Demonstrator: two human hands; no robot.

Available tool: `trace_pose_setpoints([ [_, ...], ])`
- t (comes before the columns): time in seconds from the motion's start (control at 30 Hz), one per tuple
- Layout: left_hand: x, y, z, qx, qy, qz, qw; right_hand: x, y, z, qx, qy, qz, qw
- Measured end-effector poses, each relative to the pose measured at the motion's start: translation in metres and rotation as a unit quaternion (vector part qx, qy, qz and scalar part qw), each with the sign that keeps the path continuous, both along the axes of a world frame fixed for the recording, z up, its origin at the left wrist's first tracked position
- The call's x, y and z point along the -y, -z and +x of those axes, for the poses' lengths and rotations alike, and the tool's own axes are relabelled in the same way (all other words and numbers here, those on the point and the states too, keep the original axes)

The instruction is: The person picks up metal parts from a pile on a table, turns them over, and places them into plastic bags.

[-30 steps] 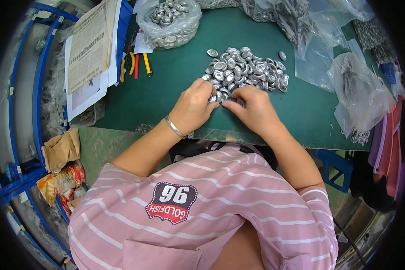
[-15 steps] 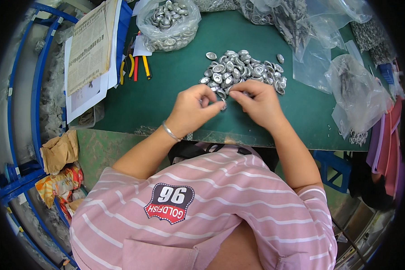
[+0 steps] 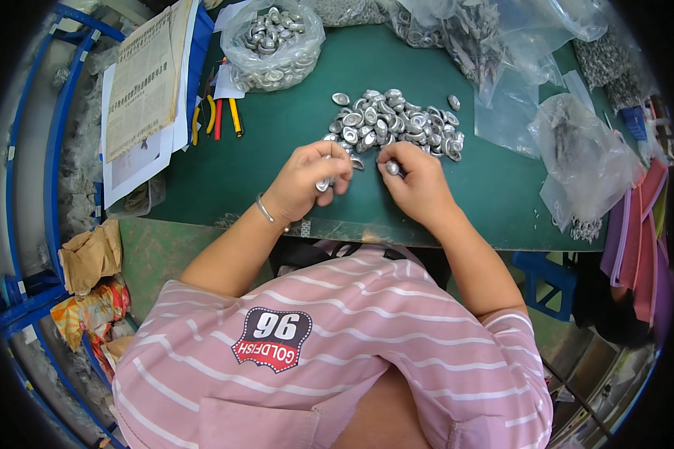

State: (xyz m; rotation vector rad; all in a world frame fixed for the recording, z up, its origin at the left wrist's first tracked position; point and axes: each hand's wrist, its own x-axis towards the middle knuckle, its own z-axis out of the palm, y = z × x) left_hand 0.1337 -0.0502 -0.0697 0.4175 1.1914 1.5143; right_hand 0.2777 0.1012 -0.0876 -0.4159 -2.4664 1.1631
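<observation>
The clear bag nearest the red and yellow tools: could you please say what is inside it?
Inside the clear bag, silvery oval metal pieces show at its mouth and through its side; anything deeper is covered.

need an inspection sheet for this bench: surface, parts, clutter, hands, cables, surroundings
surface: green table, worn along its near edge
parts: pile of silver oval pieces beyond the hands, with a stray left of it and another stray right of it
clutter: open clear bag of similar pieces at far left; yellow-handled tool near it; crumpled bag at right
hands: left hand holds a piece; right hand holds another piece
cables: nothing seen that is clearly one
surroundings: blue rack at left; blue stool at right
</observation>
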Motion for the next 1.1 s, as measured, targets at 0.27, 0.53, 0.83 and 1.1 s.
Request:
trace_pose_setpoints([
  [0.27,-0.009,0.020,0.012,-0.652,-0.011,-0.009,0.758,-0.019,-0.017,0.006,0.019,0.047,-0.420,0.906],
  [0.53,-0.005,-0.004,-0.011,0.193,-0.030,0.082,0.977,0.003,-0.010,0.019,0.088,-0.044,0.155,0.983],
  [0.83,-0.032,0.015,-0.008,-0.657,-0.084,-0.016,0.749,-0.028,-0.022,0.003,0.023,0.028,-0.365,0.930],
  [1.1,-0.026,0.001,0.000,0.087,-0.075,-0.062,0.991,-0.010,-0.010,-0.022,-0.006,0.056,0.222,0.973],
])
